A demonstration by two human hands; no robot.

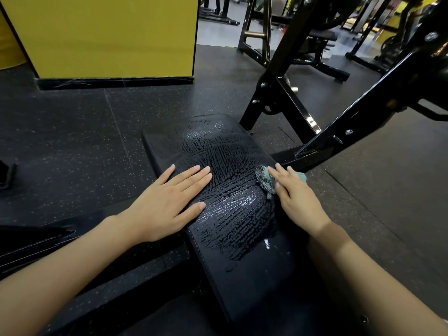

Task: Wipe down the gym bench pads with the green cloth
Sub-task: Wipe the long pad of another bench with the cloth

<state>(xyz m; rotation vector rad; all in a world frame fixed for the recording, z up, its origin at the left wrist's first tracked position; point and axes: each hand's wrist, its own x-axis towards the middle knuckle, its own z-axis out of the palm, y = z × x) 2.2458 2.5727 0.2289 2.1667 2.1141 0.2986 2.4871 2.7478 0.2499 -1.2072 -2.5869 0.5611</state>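
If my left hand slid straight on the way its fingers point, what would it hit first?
Left hand would cross the wet pad, passing beyond the cloth and right hand; first obstacle is probably the frame strut past the pad's edge, depth unclear.

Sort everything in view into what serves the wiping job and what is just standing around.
In the job: bench pad, wet with streaks; green cloth, under the right hand at the pad's right edge; left hand, flat on the pad.
Standing around: black rack frame; yellow wall; far bench; speckled floor.
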